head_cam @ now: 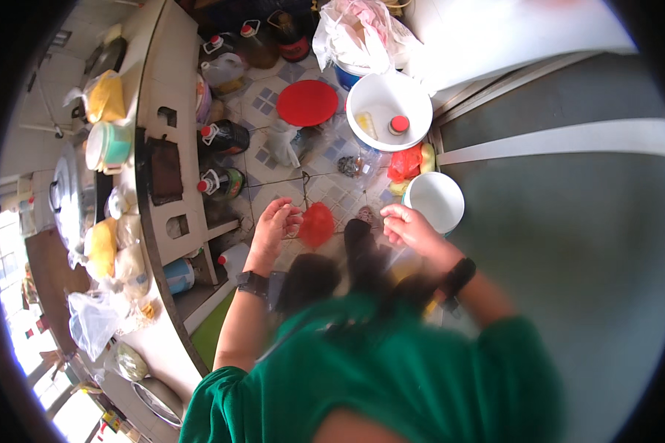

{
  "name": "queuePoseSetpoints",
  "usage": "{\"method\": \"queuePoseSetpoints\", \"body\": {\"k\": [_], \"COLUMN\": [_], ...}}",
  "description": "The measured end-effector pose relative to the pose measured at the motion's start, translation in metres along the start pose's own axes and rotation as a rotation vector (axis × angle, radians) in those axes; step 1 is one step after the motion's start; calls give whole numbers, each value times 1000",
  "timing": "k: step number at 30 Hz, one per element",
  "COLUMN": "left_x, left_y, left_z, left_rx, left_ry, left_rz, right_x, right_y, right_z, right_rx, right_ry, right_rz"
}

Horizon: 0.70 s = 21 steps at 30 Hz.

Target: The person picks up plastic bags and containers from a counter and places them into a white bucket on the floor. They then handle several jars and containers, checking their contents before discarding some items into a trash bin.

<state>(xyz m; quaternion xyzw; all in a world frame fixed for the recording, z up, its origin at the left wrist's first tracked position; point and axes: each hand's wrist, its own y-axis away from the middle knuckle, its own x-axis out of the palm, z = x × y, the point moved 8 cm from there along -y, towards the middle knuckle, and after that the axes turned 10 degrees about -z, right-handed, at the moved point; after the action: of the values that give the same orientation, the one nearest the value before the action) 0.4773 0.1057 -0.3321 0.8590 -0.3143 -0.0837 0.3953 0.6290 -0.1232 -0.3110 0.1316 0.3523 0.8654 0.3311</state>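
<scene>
My left hand [280,221] is raised over the floor with fingers loosely curled, nothing seen in it. A red plastic bag [316,225] shows just right of it and looks lower down; whether they touch I cannot tell. My right hand [404,226] hangs with bent fingers, nothing visible in them, beside a small white bucket [435,200]. Beyond stands a large white bucket [389,105] holding a red-capped jar [399,124] and a clear, yellowish container [366,123]. A round red lid [307,103] lies at its left, near a clear plastic bag [285,143].
Large bottles with red caps [224,137] stand along the cabinet [169,160] at left. Its counter carries bags and a lidded pot [69,196]. A red bag [405,161] lies between the buckets. At right is a grey panel [554,232] with a pale strip.
</scene>
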Motion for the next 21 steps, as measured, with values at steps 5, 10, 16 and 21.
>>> {"method": "queuePoseSetpoints", "body": {"k": [5, 10, 16, 21], "left_x": [33, 49, 74, 77], "left_y": [-52, -121, -197, -251], "left_z": [3, 19, 34, 81], "left_rx": [-97, -229, -320, -404], "left_ry": [51, 50, 42, 57], "left_rz": [48, 92, 221, 214], "right_x": [-28, -42, -68, -107], "right_y": [-66, -129, -209, -328], "right_z": [26, 19, 20, 22], "right_rx": [71, 135, 188, 49], "right_ry": [75, 137, 323, 848], "right_rz": [-49, -86, -146, -116]}}
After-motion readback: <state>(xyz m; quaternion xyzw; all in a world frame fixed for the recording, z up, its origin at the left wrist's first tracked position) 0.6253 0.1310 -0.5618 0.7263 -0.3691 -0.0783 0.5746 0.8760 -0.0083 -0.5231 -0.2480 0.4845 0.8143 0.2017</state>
